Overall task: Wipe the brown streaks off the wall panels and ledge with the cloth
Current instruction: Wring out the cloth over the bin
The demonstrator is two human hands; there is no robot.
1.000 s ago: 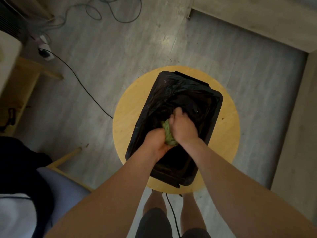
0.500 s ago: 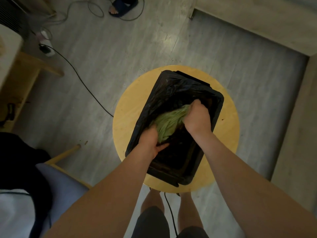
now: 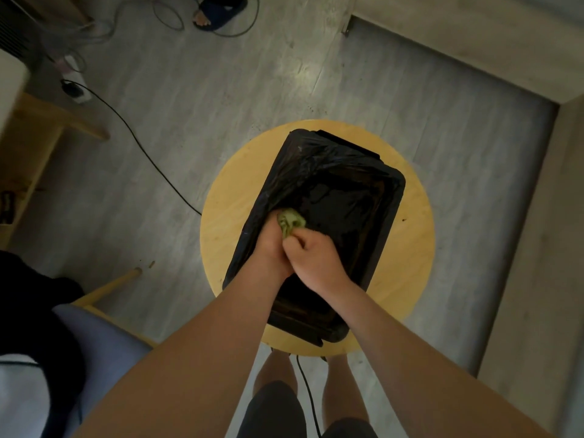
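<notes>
The grey plank floor (image 3: 221,96) fills most of the view, with a black cable (image 3: 148,156) trailing across it toward a round yellow tabletop (image 3: 224,213) at the centre. On the tabletop stands a rectangular black bin (image 3: 390,213) lined with a black bag (image 3: 303,162). The bin's long side runs from the person's end away toward the far wall, leaning a little to the right. At the lower left is a chair (image 3: 104,339) with a blue-grey seat and pale wooden legs. At the top edge, a foot in a dark slipper (image 3: 218,11) rests among more cables. Both bare forearms reach down over the near half of the bin. The left hand (image 3: 268,245) and right hand (image 3: 316,259) are pressed together, knuckles up. Their fingers are curled tight around the green cloth (image 3: 290,222), the right fist lapping over the left. The cloth is bunched into a wad. Only a small lump of it shows, poking out at the far side of the hands, just above the left hand's knuckles. It points away from the person, into the bin's dark interior. Most of it is hidden inside the two grips, so its long axis cannot be told. It hangs over the bin's left-hand side, near the bag-covered rim.
</notes>
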